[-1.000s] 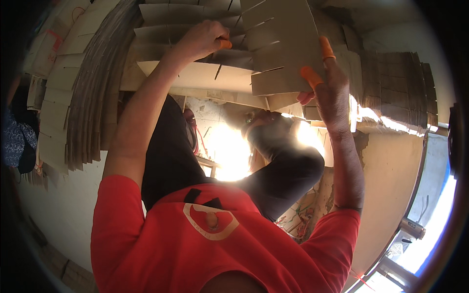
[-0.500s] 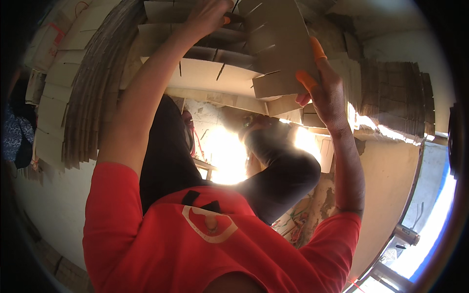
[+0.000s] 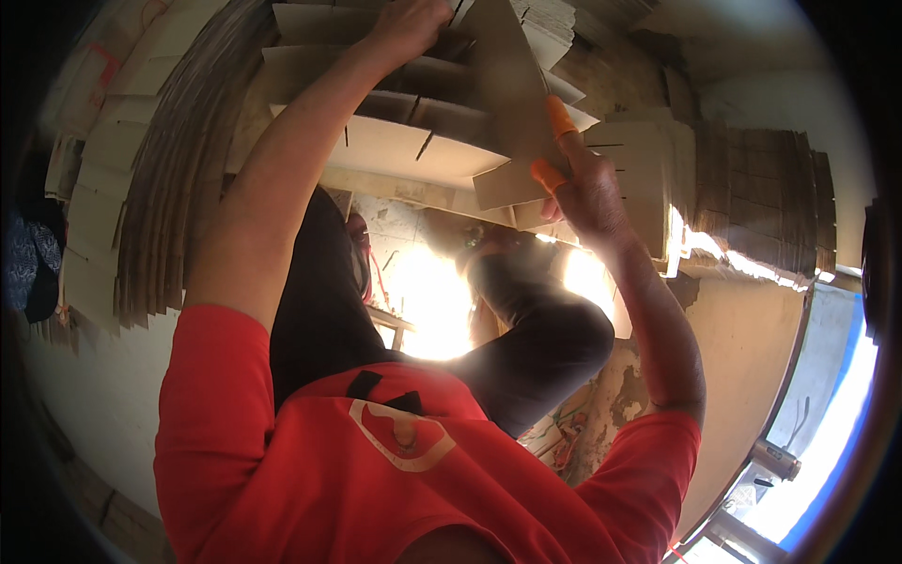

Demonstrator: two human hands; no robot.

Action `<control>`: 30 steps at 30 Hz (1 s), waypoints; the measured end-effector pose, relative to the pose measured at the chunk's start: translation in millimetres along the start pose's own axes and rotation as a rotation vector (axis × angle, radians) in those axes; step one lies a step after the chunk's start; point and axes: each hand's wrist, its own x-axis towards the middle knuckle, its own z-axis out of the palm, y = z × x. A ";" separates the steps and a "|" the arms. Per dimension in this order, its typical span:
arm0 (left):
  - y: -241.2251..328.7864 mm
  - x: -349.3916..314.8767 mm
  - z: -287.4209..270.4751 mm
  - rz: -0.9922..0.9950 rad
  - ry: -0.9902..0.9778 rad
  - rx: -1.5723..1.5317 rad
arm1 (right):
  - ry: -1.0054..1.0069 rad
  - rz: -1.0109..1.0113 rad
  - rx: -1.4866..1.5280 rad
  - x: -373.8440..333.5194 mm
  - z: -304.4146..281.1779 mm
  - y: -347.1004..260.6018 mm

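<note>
I see 2 hands on 1 cardboard sheet (image 3: 512, 103), held up on edge above the lap, over a stack of slotted cardboard pieces (image 3: 395, 150). The right hand (image 3: 587, 193) grips the sheet's lower right edge; its fingers (image 3: 561, 117), 2 of them capped in orange, are clamped on that edge, with the sheet rising just left of them. The left hand (image 3: 409, 28) is closed on the sheet's upper left part, though I cannot tell how its fingers lie. Taller bundles of flat cardboard (image 3: 169, 188) stand at left.
</note>
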 end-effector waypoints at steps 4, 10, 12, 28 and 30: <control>-8.1 -2.0 3.0 0.033 0.033 -0.013 | 0.259 -0.365 -0.296 16.9 -5.5 3.7; -2.1 -3.2 -1.7 0.055 0.029 -0.018 | 0.290 -0.256 -0.413 30.3 8.8 -0.2; -0.8 -4.8 -1.2 0.036 0.025 -0.049 | 0.319 -0.295 -0.344 33.4 7.5 3.4; 35.2 -13.5 -49.5 0.098 -0.129 -0.197 | 0.303 -0.336 -0.224 37.6 9.3 14.8; 39.2 -12.6 -55.7 0.091 -0.491 -0.072 | 0.296 -0.308 -0.196 37.5 5.8 15.3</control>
